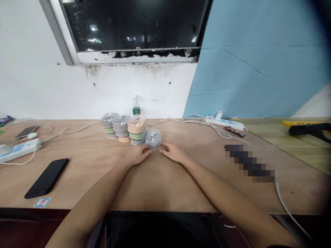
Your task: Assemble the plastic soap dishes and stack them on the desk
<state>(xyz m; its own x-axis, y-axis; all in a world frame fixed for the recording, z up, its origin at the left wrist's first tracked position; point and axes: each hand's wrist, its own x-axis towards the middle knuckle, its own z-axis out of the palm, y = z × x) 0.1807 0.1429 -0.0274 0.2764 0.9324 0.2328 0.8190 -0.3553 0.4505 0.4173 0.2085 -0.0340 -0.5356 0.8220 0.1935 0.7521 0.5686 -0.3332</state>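
A single small grey box with a clear lid and rounded corners sits on the wooden table. At its front left corner rests my left hand, fingers loosely curved and the thumb apart. My right hand is by the front right corner, with its thumb and fingers parted. Whether fingertips touch the box, I cannot tell. Just left of it stand three stacks of similar boxes: one with a peach box on top, a middle one topped by a grey box, and a left one also topped by grey.
Behind the stacks stands a clear bottle with a green label. A black phone lies at left, near a white power strip. Another power strip with cables is at back right. A blurred dark object lies at right.
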